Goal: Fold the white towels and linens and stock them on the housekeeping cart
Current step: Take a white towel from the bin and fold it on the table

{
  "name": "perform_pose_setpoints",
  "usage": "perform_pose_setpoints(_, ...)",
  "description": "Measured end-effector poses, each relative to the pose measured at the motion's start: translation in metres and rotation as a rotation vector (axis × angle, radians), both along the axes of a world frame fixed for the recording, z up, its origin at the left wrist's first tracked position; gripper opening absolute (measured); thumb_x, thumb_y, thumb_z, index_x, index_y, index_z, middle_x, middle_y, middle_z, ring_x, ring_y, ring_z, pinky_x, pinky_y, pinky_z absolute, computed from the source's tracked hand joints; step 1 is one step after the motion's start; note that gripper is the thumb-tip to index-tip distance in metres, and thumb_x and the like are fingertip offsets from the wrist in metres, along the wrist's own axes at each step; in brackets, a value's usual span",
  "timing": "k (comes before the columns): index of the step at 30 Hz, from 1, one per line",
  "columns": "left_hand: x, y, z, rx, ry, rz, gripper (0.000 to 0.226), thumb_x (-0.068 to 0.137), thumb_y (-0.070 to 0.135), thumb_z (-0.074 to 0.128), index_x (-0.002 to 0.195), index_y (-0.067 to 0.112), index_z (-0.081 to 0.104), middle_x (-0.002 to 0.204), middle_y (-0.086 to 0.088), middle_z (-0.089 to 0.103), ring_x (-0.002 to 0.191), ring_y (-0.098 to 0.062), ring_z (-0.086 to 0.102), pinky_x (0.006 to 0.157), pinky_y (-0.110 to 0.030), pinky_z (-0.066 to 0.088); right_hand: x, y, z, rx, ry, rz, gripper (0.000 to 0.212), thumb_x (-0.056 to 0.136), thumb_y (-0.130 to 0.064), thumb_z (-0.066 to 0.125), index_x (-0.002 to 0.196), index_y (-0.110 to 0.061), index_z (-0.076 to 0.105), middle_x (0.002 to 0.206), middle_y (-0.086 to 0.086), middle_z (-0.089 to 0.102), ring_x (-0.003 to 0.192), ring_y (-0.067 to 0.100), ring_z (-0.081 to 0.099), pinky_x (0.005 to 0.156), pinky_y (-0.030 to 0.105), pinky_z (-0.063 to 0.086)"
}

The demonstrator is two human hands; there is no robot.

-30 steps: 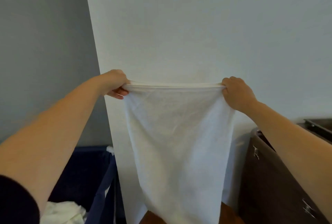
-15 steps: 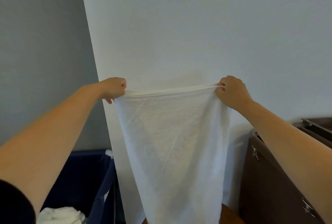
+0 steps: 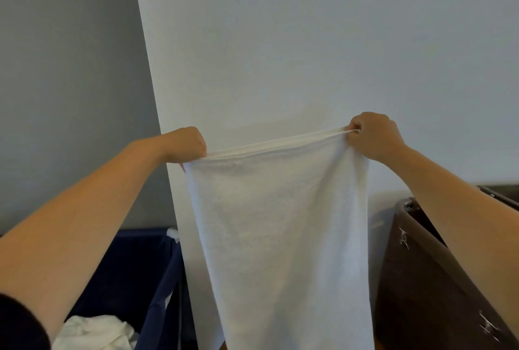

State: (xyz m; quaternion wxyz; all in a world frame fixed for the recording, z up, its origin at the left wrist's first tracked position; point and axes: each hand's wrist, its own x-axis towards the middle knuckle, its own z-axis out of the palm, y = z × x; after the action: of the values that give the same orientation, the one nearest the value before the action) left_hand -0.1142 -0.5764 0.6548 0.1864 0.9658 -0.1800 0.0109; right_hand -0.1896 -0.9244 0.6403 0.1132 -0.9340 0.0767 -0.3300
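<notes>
2 hands, left hand [image 3: 187, 144] and right hand [image 3: 372, 134], hold towel [image 3: 280, 237] stretched between.

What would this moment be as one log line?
left hand: grips towel corner | right hand: grips other corner | towel: hangs taut

Matt white terry-cloth towel [image 3: 280, 237]

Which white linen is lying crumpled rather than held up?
The linen heap in the navy bin at lower left: it lies bunched, while the towel hangs spread, gripped by left hand and right hand.
</notes>
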Motion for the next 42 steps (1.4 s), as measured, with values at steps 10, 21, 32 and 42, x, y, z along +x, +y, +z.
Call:
perform_pose_setpoints(10,0.002,0.004,-0.026,0.094,-0.286,-0.173,0.075,0.065,0.074,0.062,0.055,0.016,0.016,0.053,0.001,0.019,0.052,-0.014,0.017,0.051,-0.027,0.014,0.003,-0.001,0.009,0.143,-0.068,-0.017,0.017,0.079,-0.008,0.05,0.083,-0.006,0.066,0.09,0.006,0.064,0.082,0.027,0.056,0.068,0.029,0.041)
perform_pose_setpoints(21,0.027,-0.003,-0.025,-0.346,-0.272,-0.083,0.058,0.08,0.022,0.075,0.057,0.016,0.022,0.057,0.001,0.022,0.054,-0.015,0.02,0.051,-0.027,0.014,-0.005,-0.018,-0.001,0.118,0.0,0.095,0.021,0.086,-0.008,0.049,0.106,-0.012,0.05,0.088,0.003,0.054,0.083,0.028,0.053,0.071,0.034,0.042)
perform_pose_setpoints(32,0.084,-0.01,-0.02,0.143,-0.205,-0.118,0.015,0.092,0.02,0.057,0.091,0.005,0.059,0.086,-0.005,0.053,0.083,-0.026,0.05,0.067,-0.03,0.034,0.04,-0.002,-0.025,-0.046,0.062,-0.054,0.015,0.086,-0.01,0.046,0.087,-0.009,0.06,0.088,0.004,0.05,0.082,0.025,0.05,0.068,0.031,0.036)
perform_pose_setpoints(42,0.102,-0.019,-0.011,0.09,-0.413,-0.075,0.021,0.095,0.013,0.045,0.078,0.012,0.058,0.075,-0.003,0.051,0.072,-0.026,0.051,0.059,-0.029,0.032,0.059,0.004,-0.02,0.023,-0.074,-0.143,0.02,0.089,-0.003,0.044,0.097,0.0,0.062,0.1,0.012,0.055,0.097,0.028,0.049,0.072,0.03,0.032)
